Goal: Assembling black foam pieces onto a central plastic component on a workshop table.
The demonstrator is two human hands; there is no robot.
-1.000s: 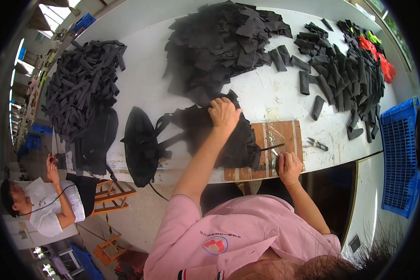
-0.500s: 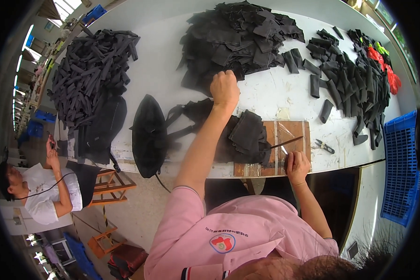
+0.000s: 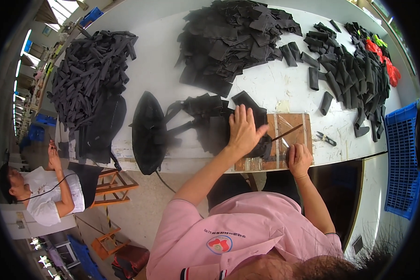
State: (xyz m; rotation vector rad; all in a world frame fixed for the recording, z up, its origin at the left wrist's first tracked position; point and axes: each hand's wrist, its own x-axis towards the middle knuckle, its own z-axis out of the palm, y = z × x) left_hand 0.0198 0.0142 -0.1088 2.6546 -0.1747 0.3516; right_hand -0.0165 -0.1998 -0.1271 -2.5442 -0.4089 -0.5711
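My left hand (image 3: 244, 131) lies with fingers spread on a stack of black fabric pieces (image 3: 252, 100), its thumb pointing toward a wooden board (image 3: 294, 156). That stack partly covers the board. My right hand (image 3: 299, 160) is closed at the board's right part, around a slim tool with a shiny silver tip (image 3: 285, 144); its exact kind is hidden by the fingers. A thin dark stick (image 3: 287, 132) lies slantwise across the board just beyond that tip. More black pieces (image 3: 207, 121) spread left of my left hand.
A large heap of black pieces (image 3: 228, 42) stands at the back. Rolled black strips (image 3: 93, 65) pile up at left, black tubes (image 3: 345, 79) at right. Snips (image 3: 326, 138) lie right of the board. A blue crate (image 3: 400, 161) is at far right. Another person (image 3: 46, 191) sits at left.
My left hand has come back from the far heap to the near stack, where a black piece now sticks out at the far side. My right hand stays by the board, still closed.
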